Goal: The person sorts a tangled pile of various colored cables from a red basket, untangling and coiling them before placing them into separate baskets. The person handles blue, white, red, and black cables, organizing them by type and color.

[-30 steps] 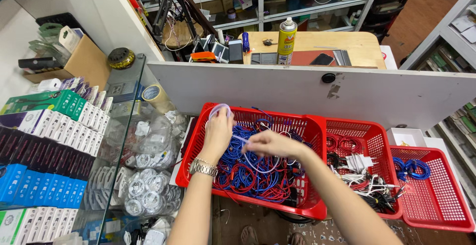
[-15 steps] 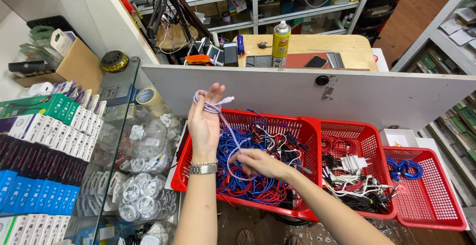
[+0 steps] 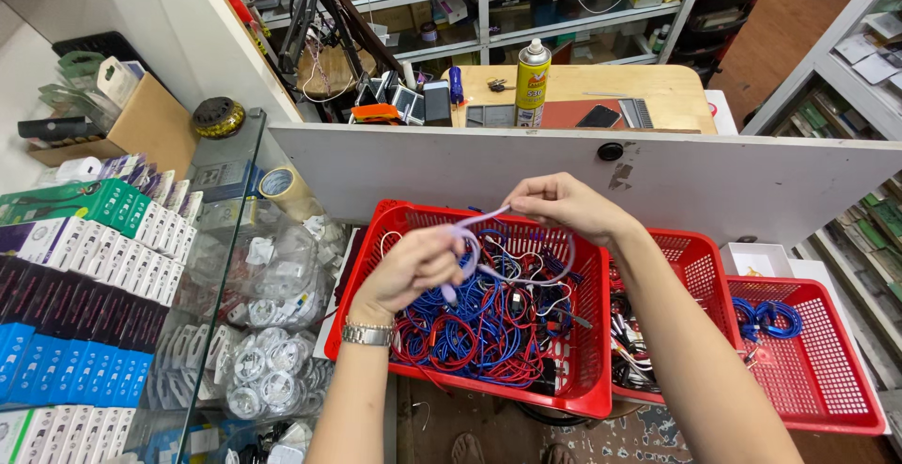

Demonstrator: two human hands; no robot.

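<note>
My left hand (image 3: 413, 271) has dropped, my right hand (image 3: 564, 206) risen — both grips pinching the pale cable (image 3: 489, 229), seemingly looped, over the red basket (image 3: 376, 239).

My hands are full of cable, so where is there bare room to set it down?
The far-right red basket is mostly bare mesh beyond its blue coil. The wooden desk is free right of the phone. The big basket under both hands and the middle basket are packed with cables.
</note>
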